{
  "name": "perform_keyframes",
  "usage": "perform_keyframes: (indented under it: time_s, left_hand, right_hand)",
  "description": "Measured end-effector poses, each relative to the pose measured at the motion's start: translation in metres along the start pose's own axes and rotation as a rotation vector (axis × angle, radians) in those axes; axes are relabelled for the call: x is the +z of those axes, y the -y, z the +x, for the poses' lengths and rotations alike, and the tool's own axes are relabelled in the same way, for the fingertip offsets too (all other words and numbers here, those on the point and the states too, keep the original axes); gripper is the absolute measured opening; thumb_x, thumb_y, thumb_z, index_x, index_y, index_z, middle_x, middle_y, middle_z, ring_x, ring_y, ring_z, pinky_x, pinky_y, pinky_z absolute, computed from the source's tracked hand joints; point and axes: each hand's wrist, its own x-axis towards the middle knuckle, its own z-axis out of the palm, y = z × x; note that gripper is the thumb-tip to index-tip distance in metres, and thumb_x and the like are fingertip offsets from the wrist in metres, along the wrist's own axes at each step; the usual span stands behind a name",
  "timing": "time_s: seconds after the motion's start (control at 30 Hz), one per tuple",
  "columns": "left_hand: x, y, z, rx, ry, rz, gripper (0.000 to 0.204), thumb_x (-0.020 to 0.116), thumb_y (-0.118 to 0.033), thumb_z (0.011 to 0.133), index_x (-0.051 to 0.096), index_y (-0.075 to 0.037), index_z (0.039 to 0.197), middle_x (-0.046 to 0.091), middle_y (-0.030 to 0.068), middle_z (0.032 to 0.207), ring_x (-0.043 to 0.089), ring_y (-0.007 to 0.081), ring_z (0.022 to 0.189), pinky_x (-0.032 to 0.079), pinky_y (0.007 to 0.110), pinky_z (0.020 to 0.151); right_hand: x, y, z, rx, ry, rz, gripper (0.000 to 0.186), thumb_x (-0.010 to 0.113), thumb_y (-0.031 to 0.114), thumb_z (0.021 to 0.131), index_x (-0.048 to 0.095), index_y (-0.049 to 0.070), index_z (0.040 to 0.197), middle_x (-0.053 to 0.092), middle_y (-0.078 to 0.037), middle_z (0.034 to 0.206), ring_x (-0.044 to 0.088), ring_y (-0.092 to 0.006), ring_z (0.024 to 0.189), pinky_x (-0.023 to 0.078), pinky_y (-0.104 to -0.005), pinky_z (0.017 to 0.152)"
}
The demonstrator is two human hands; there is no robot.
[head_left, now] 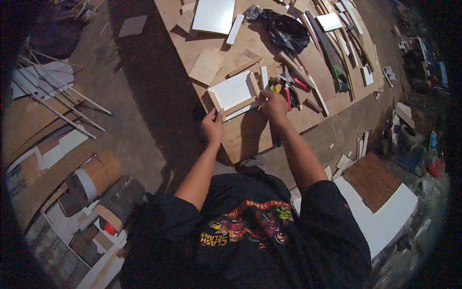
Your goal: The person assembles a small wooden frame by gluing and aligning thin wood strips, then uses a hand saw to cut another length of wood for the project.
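Table edges, head view: the table (252,144) points its near corner at the person's dark shirt (250,202); one edge runs up and left, the other up and right, with floor (103,82) beyond.
Room at the corner: plain brown tabletop, partly shadowed, lies between the box and the near corner.
Box: shallow, wood-sided, white-bottomed (234,93), near the left edge, lying between and just ahead of the hands.
Left hand: thumb and fingers gripping the box's near left corner (212,126).
Right hand: fingers curled at the box's near right corner (274,107); whether they grip it cannot be told.
White strip: along the box's near side (241,111).
Right of the box: red-handled pliers (288,95), just beyond the right hand, crowding that side.
Far side: a wood stick (244,67) just beside the box; farther off, a thin board (207,66), a white panel (214,17) and a black plastic bag (286,31).
Far right: long strips (339,36) in a scattered heap.
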Motion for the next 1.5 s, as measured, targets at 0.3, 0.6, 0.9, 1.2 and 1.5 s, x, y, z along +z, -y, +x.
perform_keyframes:
  time_s: [0.3,0.6,0.9,1.2,1.5]
  left_hand:
    - [-0.001,-0.014,-0.008,0.079,0.008,-0.063,0.056,0.072,-0.035,0.092,0.06,0.006,0.129,0.071,0.0161,0.107,0.067,0.0214,0.092,0.054,0.035,0.081]
    - [0.002,0.017,0.001,0.157,-0.017,-0.253,0.045,0.063,-0.023,0.099,0.054,0.003,0.134,0.062,0.0131,0.118,0.059,0.0213,0.103,0.047,0.036,0.095]
    - [-0.028,-0.098,0.042,0.632,-0.011,0.187,0.026,0.071,-0.022,0.089,0.068,-0.002,0.106,0.067,0.0121,0.094,0.06,0.0282,0.094,0.047,0.04,0.078]
    - [0.035,-0.199,0.118,0.656,0.374,0.342,0.033,0.069,-0.03,0.089,0.07,-0.003,0.109,0.068,0.0175,0.105,0.065,0.0364,0.1,0.05,0.046,0.088]
    - [0.07,-0.235,0.15,0.594,0.373,0.769,0.034,0.068,-0.035,0.09,0.069,-0.011,0.115,0.07,0.0172,0.106,0.068,0.0379,0.099,0.053,0.049,0.084]
  right_hand:
    - [0.026,-0.044,-0.037,-0.228,-0.766,-0.118,0.056,0.074,0.019,0.077,0.058,0.021,0.131,0.06,-0.019,0.114,0.061,-0.0379,0.103,0.051,-0.0483,0.089]
    - [0.013,-0.094,-0.001,-0.123,-0.498,-0.38,0.075,0.065,0.015,0.083,0.04,0.034,0.152,0.06,-0.012,0.099,0.064,-0.0316,0.083,0.056,-0.0446,0.061]
    - [-0.053,-0.096,0.039,-0.251,-0.969,-0.569,0.068,0.069,0.019,0.079,0.052,0.029,0.144,0.058,-0.015,0.113,0.063,-0.033,0.096,0.055,-0.0452,0.072]
    - [-0.031,0.002,0.057,0.046,-0.389,0.081,0.046,0.07,0.039,0.087,0.056,0.008,0.117,0.065,-0.018,0.098,0.068,-0.0393,0.093,0.055,-0.0506,0.076]
    - [-0.024,0.001,0.131,-0.286,-0.454,-0.035,0.049,0.069,0.016,0.079,0.051,0.003,0.123,0.065,-0.02,0.094,0.069,-0.038,0.08,0.056,-0.0478,0.061]
